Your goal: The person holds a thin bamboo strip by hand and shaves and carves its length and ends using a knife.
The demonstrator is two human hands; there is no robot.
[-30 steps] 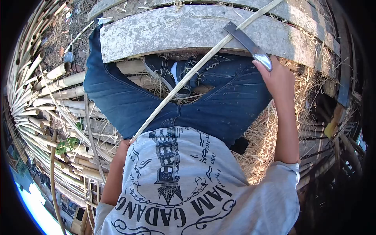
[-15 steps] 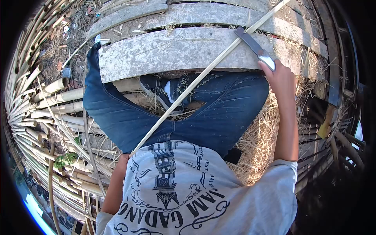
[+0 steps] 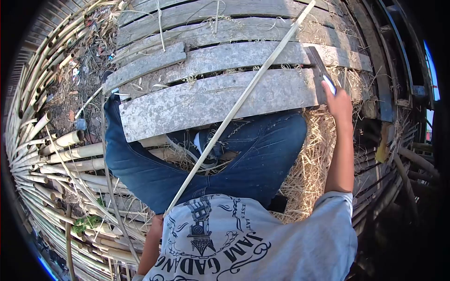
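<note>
A long pale bamboo strip (image 3: pixel 243 96) runs diagonally from my waist, across my lap, and up over the wooden boards. Its lower end is in my left hand (image 3: pixel 156 225), which is closed at my side and partly hidden by my shirt. My right hand (image 3: pixel 339 104) grips a knife (image 3: pixel 318 62) by its light handle, off to the right of the strip. The dark blade points up and away, apart from the strip, over the right end of the nearest board (image 3: pixel 183 104).
Cut bamboo poles (image 3: pixel 70 139) are piled along the left. Straw-like shavings (image 3: pixel 307 173) lie beside my right leg, and curled slivers are scattered over the planks. A short loose board (image 3: pixel 145 68) rests on the platform. Dark timber beams (image 3: pixel 375 61) stand at the right.
The knife, which lay across the strip, is now to its right and clear of it. My view has shifted, showing more of the boards at the top.
</note>
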